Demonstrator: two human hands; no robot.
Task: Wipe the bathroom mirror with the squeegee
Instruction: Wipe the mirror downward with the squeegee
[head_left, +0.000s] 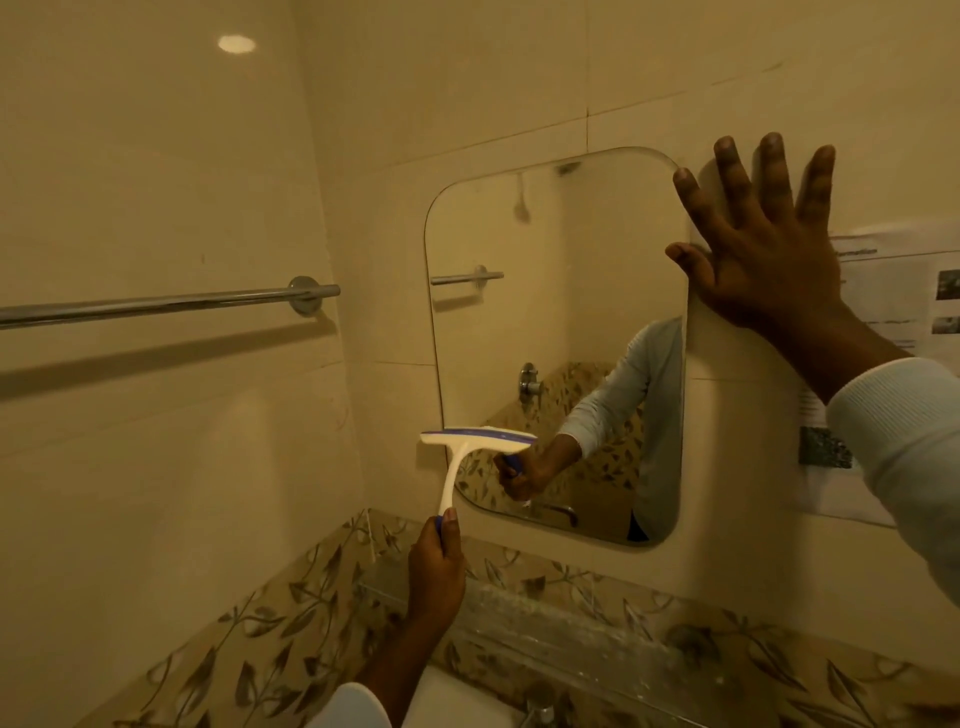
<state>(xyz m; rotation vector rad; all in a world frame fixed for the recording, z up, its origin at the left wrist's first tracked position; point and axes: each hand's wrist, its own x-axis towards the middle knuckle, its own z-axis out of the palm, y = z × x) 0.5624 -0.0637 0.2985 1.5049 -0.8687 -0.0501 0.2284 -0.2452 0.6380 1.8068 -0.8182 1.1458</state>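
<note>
Now my left hand (436, 561) grips the squeegee (470, 452) at the lower end of its handle. My fingers are curled around the blue grip and my thumb lies along it, pointing up. The white handle rises from my fist to the blade, which lies almost level. The blade sits at the lower left part of the mirror (561, 312) and its left end reaches past the mirror's left edge, over the wall. I cannot tell if the rubber really touches the glass.

My right hand (769, 260) holds nothing. It is flat with the fingers straight and spread wide, and it presses on the wall at the upper right side of the mirror. The thumb tip and the first finger reach the mirror's edge.

The mirror hangs on pale tiles and shows my sleeve and my hand with the squeegee. A towel bar (156, 304) is fixed on the left wall. A printed paper (883, 291) is on the wall just right of my right hand. Below the mirror runs a glass shelf (545, 618), in front of tiles with leaf pattern (260, 639).
</note>
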